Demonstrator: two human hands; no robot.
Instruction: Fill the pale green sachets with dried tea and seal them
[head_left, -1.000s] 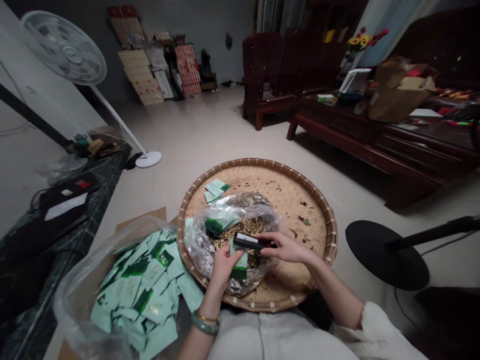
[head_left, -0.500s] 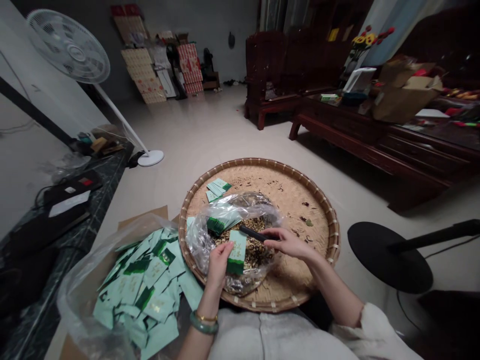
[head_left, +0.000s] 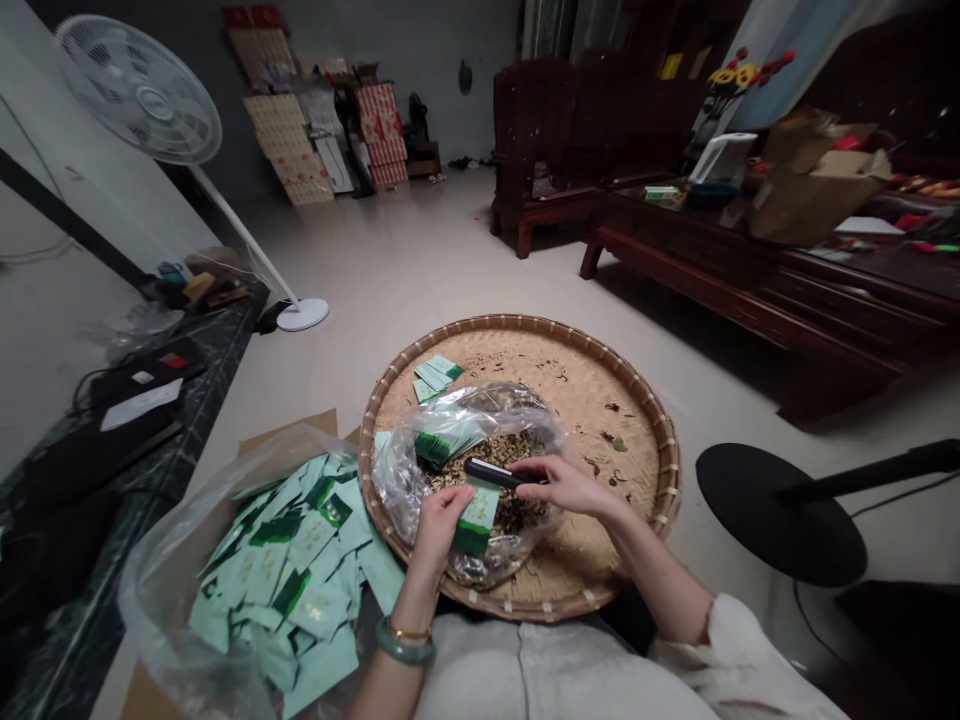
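My left hand pinches a pale-green sachet with a dark green lower band, held over the plastic bag. In my right hand is a black handheld bag sealer, lying across the sachet's top edge. Below both hands the clear plastic bag stands wide, with a loose dried brown and yellowish mix inside. A bundle of green sachets rests on that mix. All of this sits on a round woven bamboo tray.
Left of the tray, a plastic-lined box holds many sachets. A few more sachets lie at the tray's far left. A white fan stands ahead, a black round base to the right, a wooden table beyond.
The sealer was across the sachet's top, came away to its right half a second ago, and is now back over the top edge. The sachet stays in my left hand, now slightly tilted.
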